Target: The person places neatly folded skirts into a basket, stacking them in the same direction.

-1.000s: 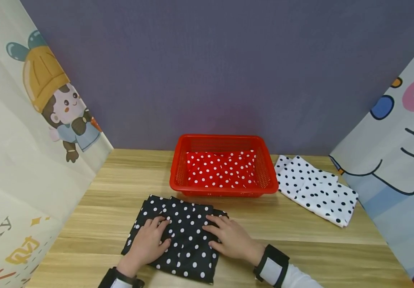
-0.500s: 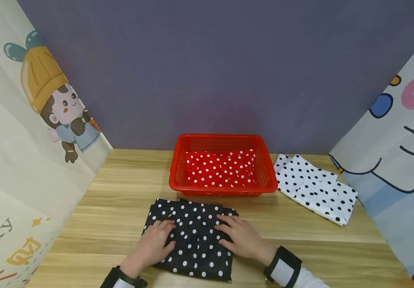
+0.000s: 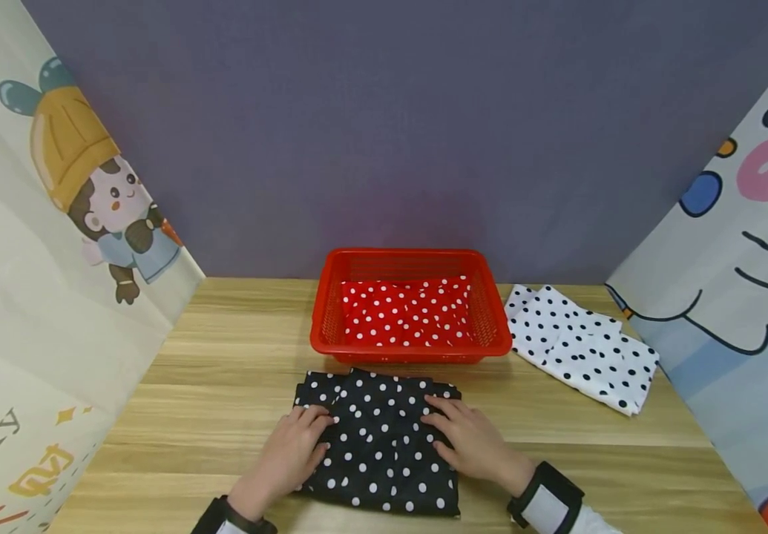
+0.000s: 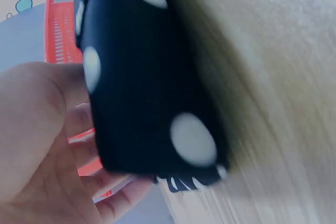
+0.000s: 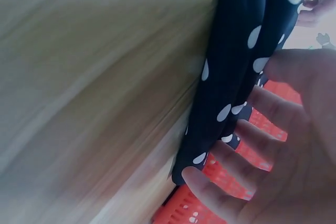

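Observation:
A folded black cloth with white polka dots point(image 3: 384, 452) lies on the table in front of the red basket. On its left part rests my left hand point(image 3: 290, 449), fingers relaxed on the fabric. My right hand point(image 3: 470, 437) touches the right side the same way. The left wrist view shows the cloth's folded edge beside the left thumb and fingers point(image 4: 86, 148). From the right wrist, loosely spread fingers point(image 5: 231, 161) lie against the layered edge. Neither hand is curled round the cloth, and its underside is hidden.
Behind the black cloth stands the red plastic basket point(image 3: 323, 334), holding a folded red polka-dot cloth point(image 3: 407, 315). A folded white cloth with black dots point(image 3: 584, 348) lies to its right. Wooden tabletop point(image 3: 190, 415) extends on both sides, and a grey panel point(image 3: 390, 133) rises behind.
The black cloth has slid to the right and turned slightly, so it sits more squarely before the basket. Both hands have moved right with it, staying on its sides.

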### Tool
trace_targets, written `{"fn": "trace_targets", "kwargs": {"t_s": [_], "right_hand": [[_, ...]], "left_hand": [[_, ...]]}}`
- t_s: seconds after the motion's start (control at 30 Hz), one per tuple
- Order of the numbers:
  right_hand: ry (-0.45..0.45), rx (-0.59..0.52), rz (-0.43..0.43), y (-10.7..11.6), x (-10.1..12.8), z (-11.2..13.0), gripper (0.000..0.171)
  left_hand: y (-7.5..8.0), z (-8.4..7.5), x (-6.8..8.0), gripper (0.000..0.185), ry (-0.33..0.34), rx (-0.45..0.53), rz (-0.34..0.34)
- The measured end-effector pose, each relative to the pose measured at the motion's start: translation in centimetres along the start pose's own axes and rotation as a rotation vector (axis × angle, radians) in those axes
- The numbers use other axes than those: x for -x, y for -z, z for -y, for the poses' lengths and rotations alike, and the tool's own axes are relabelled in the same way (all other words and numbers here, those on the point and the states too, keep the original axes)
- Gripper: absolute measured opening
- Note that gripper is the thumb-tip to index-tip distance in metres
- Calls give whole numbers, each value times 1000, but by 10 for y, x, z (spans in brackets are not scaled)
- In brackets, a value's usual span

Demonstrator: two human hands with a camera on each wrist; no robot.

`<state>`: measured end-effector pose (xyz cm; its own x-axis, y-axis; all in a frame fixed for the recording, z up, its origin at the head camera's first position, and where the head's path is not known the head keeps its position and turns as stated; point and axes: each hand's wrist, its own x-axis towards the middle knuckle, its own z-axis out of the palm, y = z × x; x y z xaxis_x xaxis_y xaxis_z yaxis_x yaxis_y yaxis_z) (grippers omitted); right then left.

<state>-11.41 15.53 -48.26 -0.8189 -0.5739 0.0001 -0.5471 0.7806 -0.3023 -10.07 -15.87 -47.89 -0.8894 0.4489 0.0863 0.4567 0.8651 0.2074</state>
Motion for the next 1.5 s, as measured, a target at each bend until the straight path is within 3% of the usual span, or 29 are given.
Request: {"fn": "trace_targets", "kwargs": {"t_s": [0.7, 1.03, 1.5], "right_hand": [[-79, 44, -100, 5, 17, -25, 39], [-146, 27, -103, 11, 19, -31, 38], [-124, 9, -78, 8, 17, -27, 40]], "left_hand": [[-15, -21, -16, 40, -49, 10, 50], [-17, -34, -24, 41, -44, 53, 61], [-17, -37, -24, 38, -25, 77, 52]]}}
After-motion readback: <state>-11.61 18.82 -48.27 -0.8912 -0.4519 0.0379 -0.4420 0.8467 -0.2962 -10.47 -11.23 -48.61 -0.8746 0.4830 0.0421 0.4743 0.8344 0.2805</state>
